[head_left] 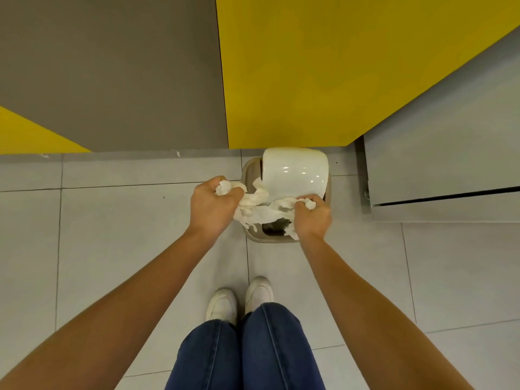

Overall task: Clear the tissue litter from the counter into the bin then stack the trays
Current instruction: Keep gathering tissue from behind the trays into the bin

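Across the top of the view stand a yellow panel (309, 66) and a grey panel (112, 66), with the tiled floor (112, 220) below them and a pale grey cabinet (450, 164) to the right. No surface and no trays are in view, so I cannot tell whether any litter is left up there.

The beige bin (270, 239) sits on the floor at the foot of the yellow panel. Its white lid (295, 173) is tipped up at the far side, leaving the mouth open. A long, crumpled bunch of tissue (261, 211) stretches over that mouth. The left grip (213, 204) is clenched round one end, beside the bin's left rim. The right grip (311, 218) is clenched round the other end, over its right rim.

I judge the clearing to be at its last step for this load: the tissue is above the bin but not yet let go. The tray stacking seems wholly undone.

Tissue and lid hide most of the bin's inside, and what shows is too dark to read. Both palms face away. A small white fleck (177, 153) at the base of the grey panel may be a scrap, but it is too small to tell.
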{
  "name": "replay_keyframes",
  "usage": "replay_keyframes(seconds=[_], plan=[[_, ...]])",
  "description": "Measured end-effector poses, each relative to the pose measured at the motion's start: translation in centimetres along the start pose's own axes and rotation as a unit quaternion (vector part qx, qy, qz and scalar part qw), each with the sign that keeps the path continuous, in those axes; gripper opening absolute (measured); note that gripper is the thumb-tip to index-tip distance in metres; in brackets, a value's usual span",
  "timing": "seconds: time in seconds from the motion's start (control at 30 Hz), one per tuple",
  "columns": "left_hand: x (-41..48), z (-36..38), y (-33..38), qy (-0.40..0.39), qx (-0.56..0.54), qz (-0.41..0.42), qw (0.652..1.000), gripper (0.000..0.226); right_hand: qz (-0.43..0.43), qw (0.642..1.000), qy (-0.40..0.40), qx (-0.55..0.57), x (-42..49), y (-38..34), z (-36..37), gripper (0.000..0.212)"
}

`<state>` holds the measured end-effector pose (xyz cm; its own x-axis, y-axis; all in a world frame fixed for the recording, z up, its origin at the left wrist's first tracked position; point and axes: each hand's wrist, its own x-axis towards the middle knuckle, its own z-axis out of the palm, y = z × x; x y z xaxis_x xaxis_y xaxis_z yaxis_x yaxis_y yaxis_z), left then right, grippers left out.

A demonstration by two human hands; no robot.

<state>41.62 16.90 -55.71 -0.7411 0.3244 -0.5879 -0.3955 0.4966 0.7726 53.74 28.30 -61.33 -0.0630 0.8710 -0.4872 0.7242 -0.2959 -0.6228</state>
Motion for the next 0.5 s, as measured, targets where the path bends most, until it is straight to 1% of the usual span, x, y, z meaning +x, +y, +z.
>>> replay_keyframes(seconds=[0.13,0.2,0.33,0.5], plan=[[0.4,0.6,-0.6,-0.009,-0.007,-0.002,1.0,0.024,0.041,0.999,0.008,0.008,0.3,0.1,1.1,0.007],[0.6,0.9,-1.0,-0.012,-0.007,-0.005,1.0,0.021,0.084,0.996,-0.005,0.036,0.6,0.3,1.4,0.017],[0.8,1.4,-1.7,-0.021,-0.012,-0.008,1.0,0.022,0.164,0.979,-0.056,0.104,1.3,0.5,2.0,0.034],[0.6,2.1,-2.3,-0.03,0.001,-0.007,1.0,0.027,0.209,0.96,-0.113,0.146,1.3,0.9,1.4,0.039]])
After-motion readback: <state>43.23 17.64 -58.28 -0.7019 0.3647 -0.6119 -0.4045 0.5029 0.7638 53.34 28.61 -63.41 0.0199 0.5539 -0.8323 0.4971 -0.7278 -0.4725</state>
